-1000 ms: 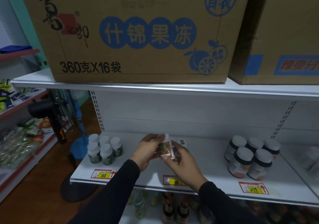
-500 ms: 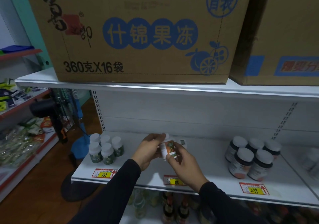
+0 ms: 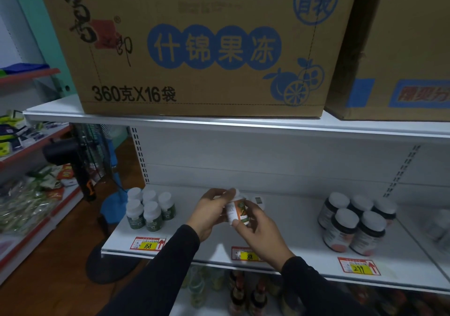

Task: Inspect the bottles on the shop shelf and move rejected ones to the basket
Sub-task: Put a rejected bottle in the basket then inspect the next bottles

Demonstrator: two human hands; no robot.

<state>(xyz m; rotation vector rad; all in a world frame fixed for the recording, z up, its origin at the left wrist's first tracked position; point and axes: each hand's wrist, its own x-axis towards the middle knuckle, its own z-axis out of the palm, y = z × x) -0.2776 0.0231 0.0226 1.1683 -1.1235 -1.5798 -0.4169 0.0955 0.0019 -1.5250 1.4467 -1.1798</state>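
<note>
Both my hands hold one small white-capped bottle (image 3: 238,210) with a white, orange and green label, just above the middle of the white shelf (image 3: 287,242). My left hand (image 3: 210,213) grips it from the left near the cap. My right hand (image 3: 258,230) pinches its lower right side. Several green-labelled bottles (image 3: 149,212) stand at the shelf's left end. Several dark bottles with white caps (image 3: 353,223) stand to the right. No basket is in view.
Two large cardboard boxes (image 3: 199,47) sit on the shelf above. A small white item (image 3: 258,200) lies behind the held bottle. Glass bottles (image 3: 246,293) fill the shelf below. A standing fan (image 3: 80,169) and another rack (image 3: 29,194) are on the left.
The held bottle has turned between my fingers, so more of its white label side faces me. My hands stayed in about the same place above the shelf.
</note>
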